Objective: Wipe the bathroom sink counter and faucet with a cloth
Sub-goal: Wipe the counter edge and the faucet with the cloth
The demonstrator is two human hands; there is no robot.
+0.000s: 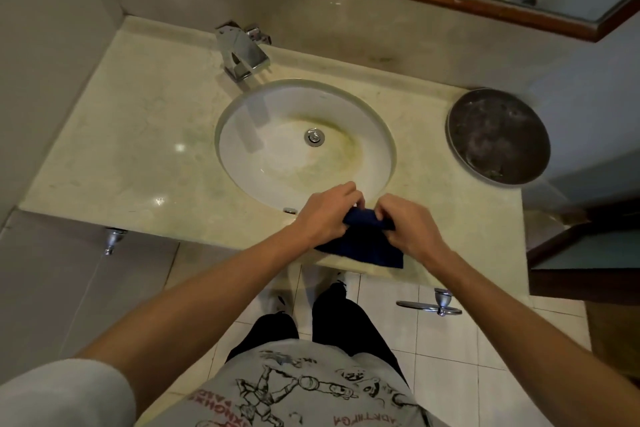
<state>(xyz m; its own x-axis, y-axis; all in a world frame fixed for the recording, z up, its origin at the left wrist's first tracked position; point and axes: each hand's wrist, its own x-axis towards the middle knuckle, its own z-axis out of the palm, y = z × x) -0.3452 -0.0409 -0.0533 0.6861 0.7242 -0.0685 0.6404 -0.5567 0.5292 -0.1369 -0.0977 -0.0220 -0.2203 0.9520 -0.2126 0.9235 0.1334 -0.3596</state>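
Both hands work the dark blue cloth (363,246) at the near edge of the bench (138,135), just in front of the basin (277,121). Left hand (325,215) pinches the cloth's upper fold from one end, right hand (412,229) grips the other end; fingers of both are curled onto the fabric, w/ the thumbs partly hidden. Lower part of the cloth lies flat on the bench and overhangs the near edge a bit. Looks like folding or bunching it into a pad: a thicker wad gives a firmer face for wiping, and doing it at the near edge keeps it close to the body.

Faucet (242,52) stands at the far edge behind the basin, well apart from the hands, untouched. Round dark metal dish (498,135) sits near the bench's right end, prob. parked out of the way. Yellowish staining shows in the basin and along the far edge near the wall. Wiping proper seems not yet begun.
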